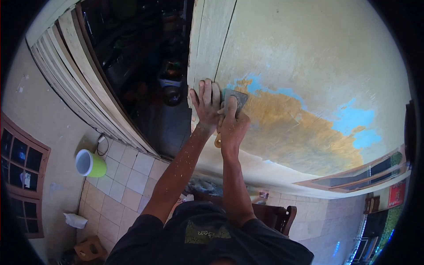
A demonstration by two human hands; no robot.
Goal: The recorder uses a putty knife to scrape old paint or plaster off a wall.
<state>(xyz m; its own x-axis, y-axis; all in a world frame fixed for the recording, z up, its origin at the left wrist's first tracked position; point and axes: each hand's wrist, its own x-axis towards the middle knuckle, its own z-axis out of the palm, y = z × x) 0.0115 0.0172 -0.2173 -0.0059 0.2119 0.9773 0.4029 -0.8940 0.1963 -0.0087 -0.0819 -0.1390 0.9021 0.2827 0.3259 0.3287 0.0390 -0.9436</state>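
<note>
My right hand (pixel 234 127) grips a putty knife, its thumb pressed along the flat metal blade (pixel 241 100). The end of the handle (pixel 217 140), with a hole in it, shows below the fist. The blade lies against a painted wall (pixel 314 59), at the left end of a bare tan patch (pixel 281 122) edged with light blue paint (pixel 352 117). Beside it, my left hand (pixel 206 106) rests with fingers apart on the pale door frame (pixel 207 49). Its thumb side is partly hidden by the right hand. Light flecks cling to the left forearm.
Left of the frame is a dark doorway (pixel 142 82) with folded wooden door panels (pixel 89 89). A green bucket (pixel 97 164) stands on the tiled floor (pixel 116 182). A dark wooden chair (pixel 278 217) is close below my right arm. A brown box (pixel 89 248) sits lower left.
</note>
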